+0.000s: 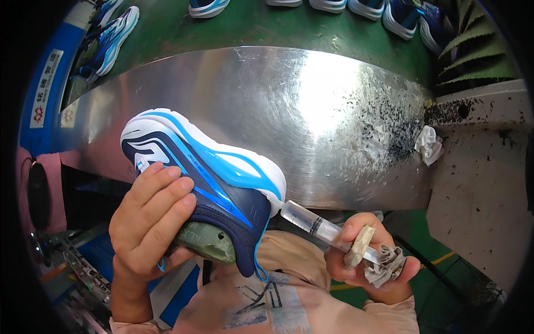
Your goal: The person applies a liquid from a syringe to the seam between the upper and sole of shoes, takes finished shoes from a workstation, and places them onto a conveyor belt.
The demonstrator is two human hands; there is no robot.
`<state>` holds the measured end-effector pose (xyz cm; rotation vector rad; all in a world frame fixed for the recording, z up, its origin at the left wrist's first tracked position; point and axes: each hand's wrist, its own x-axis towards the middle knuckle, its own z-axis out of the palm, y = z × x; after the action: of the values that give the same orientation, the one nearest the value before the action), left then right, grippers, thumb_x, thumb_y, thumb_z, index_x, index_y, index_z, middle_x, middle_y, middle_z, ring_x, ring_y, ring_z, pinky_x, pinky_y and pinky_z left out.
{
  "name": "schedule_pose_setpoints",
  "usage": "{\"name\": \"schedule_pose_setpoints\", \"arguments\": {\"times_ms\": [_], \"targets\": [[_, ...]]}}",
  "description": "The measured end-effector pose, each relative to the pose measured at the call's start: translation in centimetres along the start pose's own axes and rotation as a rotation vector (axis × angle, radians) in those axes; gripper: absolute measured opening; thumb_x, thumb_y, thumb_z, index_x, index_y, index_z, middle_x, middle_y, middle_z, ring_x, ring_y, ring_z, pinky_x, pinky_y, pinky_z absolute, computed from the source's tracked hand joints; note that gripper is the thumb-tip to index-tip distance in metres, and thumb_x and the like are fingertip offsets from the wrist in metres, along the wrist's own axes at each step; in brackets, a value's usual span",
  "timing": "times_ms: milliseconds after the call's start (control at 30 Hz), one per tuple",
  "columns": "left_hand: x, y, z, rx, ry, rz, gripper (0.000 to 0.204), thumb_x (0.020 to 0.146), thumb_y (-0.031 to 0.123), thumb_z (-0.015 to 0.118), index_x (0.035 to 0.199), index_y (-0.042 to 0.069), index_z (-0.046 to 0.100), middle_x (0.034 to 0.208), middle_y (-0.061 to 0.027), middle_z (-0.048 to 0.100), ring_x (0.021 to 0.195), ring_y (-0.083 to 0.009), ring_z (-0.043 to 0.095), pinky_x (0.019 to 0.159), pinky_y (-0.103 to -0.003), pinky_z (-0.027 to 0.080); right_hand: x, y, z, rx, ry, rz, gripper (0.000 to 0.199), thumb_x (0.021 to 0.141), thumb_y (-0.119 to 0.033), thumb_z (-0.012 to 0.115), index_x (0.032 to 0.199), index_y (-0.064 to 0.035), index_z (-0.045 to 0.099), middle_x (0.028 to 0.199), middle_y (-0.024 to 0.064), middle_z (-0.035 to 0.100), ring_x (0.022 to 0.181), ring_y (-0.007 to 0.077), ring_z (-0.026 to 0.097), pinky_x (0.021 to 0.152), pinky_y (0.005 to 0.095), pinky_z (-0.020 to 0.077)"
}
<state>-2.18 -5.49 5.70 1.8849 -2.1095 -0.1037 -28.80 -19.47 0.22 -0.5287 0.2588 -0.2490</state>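
Note:
A navy and blue running shoe (231, 195) with a white sole lies tilted on its side in my left hand (150, 220), whose fingers wrap over the upper by the laces. A green shoe last (208, 242) fills its opening. My right hand (336, 264) grips a clear plastic syringe (311, 221). The syringe's tip meets the heel, about where the white sole joins the navy upper; whether anything comes out is too small to tell. Against the right fingers are also a worn beige piece (360, 245) and a crumpled grey rag (385, 267).
Beyond the shoe stretches a scratched metal worktop (222, 83), blackened at its right end. A crumpled white tissue (429, 145) lies there beside a stained beige metal housing (478, 161). Several similar shoes (117, 42) stand on a green belt (250, 28), with green strips (478, 47) hanging at far right.

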Motion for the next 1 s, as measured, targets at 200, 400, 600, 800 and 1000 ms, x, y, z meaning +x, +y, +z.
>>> {"name": "schedule_pose_setpoints", "arguments": {"times_ms": [200, 400, 600, 800, 1000], "targets": [[2.1, 0.1, -0.3, 0.015, -0.008, -0.001, 0.054, 0.076, 0.041, 0.066, 0.102, -0.006, 0.061, 0.099, -0.0197, 0.064, 0.099, -0.037, 0.062, 0.092, -0.049, 0.047, -0.7, -0.1, 0.3, 0.135, 0.083, 0.099, 0.107, 0.063, -0.067, 0.069, 0.131, 0.0043, 0.028, 0.091, 0.0044, 0.046, 0.075, 0.01, 0.041, 0.067, 0.0248, 0.0362], [4.8, -0.4, -1.0, 0.085, -0.104, 0.049, 0.056, 0.068, 0.037, 0.073, 0.102, -0.005, 0.061, 0.1, -0.0177, 0.064, 0.097, -0.0356, 0.061, 0.089, -0.043, 0.047, -0.6, 1.8, 0.5, 0.127, 0.11, -0.038, 0.107, 0.066, -0.072, 0.062, 0.134, 0.0027, 0.026, 0.095, 0.0054, 0.045, 0.078, 0.0099, 0.042, 0.069, 0.0243, 0.0355], [8.8, -2.2, -0.7, 0.148, -0.215, 0.309, 0.062, 0.068, 0.042, 0.07, 0.109, -0.003, 0.06, 0.09, -0.0151, 0.059, 0.071, -0.0302, 0.055, 0.061, -0.037, 0.045, 0.6, 2.7, 1.2, 0.01, 0.252, -0.212, 0.103, 0.068, -0.085, 0.042, 0.126, 0.0003, 0.031, 0.07, 0.0031, 0.047, 0.056, 0.0052, 0.035, 0.049, 0.0177, 0.0285], [9.7, 0.9, 0.3, 0.212, -0.234, 0.185, 0.054, 0.077, 0.032, 0.065, 0.117, -0.003, 0.058, 0.076, -0.013, 0.057, 0.061, -0.0274, 0.054, 0.055, -0.036, 0.043, 0.1, 1.9, 0.2, 0.04, 0.242, -0.28, 0.105, 0.068, -0.084, 0.045, 0.128, 0.0011, 0.029, 0.072, 0.0032, 0.047, 0.057, 0.0042, 0.034, 0.049, 0.0171, 0.0271], [9.8, 4.1, 1.2, 0.175, -0.18, -0.11, 0.045, 0.082, 0.018, 0.061, 0.12, -0.006, 0.054, 0.065, -0.0132, 0.057, 0.054, -0.0276, 0.055, 0.051, -0.035, 0.042, -0.6, 1.5, 0.0, 0.043, 0.243, -0.328, 0.103, 0.07, -0.08, 0.047, 0.129, 0.0018, 0.028, 0.075, 0.0046, 0.048, 0.059, 0.0044, 0.035, 0.052, 0.0166, 0.0289]]}}
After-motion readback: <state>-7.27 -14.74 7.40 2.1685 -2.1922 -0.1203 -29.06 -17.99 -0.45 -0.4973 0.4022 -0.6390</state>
